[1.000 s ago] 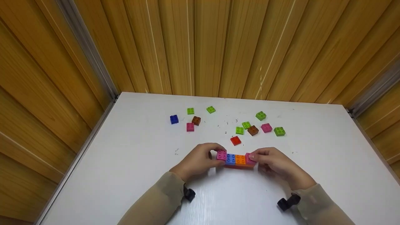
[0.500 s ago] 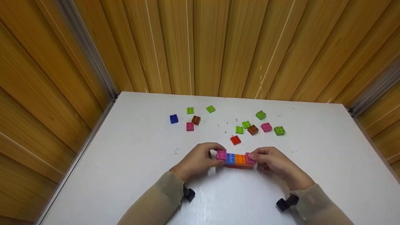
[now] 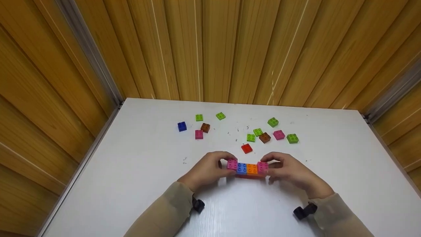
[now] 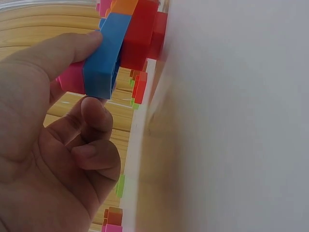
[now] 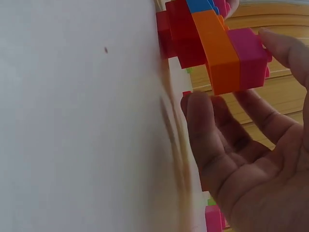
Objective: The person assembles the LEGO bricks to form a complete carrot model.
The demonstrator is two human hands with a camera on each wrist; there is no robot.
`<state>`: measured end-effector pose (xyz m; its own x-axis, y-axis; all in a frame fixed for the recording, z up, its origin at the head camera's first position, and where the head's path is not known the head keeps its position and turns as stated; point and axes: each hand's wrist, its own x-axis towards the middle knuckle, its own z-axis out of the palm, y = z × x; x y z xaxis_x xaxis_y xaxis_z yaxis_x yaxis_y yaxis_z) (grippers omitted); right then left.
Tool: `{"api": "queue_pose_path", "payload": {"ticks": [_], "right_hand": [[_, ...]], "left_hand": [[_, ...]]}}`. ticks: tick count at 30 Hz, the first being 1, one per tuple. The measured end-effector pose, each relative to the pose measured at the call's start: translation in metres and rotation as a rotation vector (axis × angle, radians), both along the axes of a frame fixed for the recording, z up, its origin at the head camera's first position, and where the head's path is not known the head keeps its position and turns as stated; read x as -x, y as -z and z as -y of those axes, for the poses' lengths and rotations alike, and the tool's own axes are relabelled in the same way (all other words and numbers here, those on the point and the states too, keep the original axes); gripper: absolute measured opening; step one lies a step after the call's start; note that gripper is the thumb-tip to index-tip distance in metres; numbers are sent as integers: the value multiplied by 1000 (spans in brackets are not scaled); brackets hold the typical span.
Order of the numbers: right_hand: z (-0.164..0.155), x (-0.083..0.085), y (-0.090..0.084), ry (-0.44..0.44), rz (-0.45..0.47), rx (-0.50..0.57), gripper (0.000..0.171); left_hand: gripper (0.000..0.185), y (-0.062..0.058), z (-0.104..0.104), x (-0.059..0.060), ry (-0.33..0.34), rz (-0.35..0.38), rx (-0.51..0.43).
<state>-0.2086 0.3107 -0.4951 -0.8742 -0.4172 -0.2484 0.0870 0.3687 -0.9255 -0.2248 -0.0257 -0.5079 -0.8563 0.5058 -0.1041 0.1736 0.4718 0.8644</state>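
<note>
We see a white desk (image 3: 131, 184) set into a corner of wood-panelled walls. On its far left lie a blue brick (image 3: 182, 126), a green brick (image 3: 199, 117), a brown brick (image 3: 205, 127) touching a pink brick (image 3: 199, 134), and another green brick (image 3: 220, 116). Further right sit three green bricks (image 3: 273, 122), (image 3: 251, 137), (image 3: 292, 138), with a brown one (image 3: 264, 137) and a pink one (image 3: 279, 134) between them. A red brick (image 3: 246, 148) lies nearer us, and small dark specks dot the surface.

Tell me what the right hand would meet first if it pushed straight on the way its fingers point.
The right hand points left, so the pink end brick of the brick row comes first; it already touches it.
</note>
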Motion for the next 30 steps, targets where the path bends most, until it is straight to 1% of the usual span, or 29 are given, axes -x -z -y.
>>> {"api": "queue_pose_path", "payload": {"ticks": [3, 5, 11, 14, 17, 19, 21, 23, 26, 30], "right_hand": [[-3, 0, 4, 5, 12, 52, 48], [-4, 0, 6, 9, 10, 65, 46], [-4, 0, 10, 17, -11, 54, 40], [-3, 0, 10, 21, -15, 52, 39], [-3, 0, 9, 21, -26, 49, 39], [-3, 0, 9, 22, -31, 44, 39], [-4, 1, 9, 19, -37, 41, 39], [-4, 2, 9, 18, -36, 48, 39], [-5, 3, 10, 11, -38, 63, 39], [-4, 2, 11, 4, -32, 83, 39]], "left_hand": [[42, 1, 0, -1, -6, 11, 5], [42, 1, 1, -2, -9, 16, 8], [43, 3, 2, -2, -13, 23, 5], [44, 2, 2, -2, -16, 25, 4], [48, 1, 3, 0, -20, 22, -3], [54, 0, 4, 2, -35, 17, -15], [62, -1, 5, 6, -73, 21, -31], [66, -2, 7, 10, -135, 31, -49], [71, -3, 12, 16, -256, 39, -74], [71, -2, 21, 26, -422, 28, -95]]}}
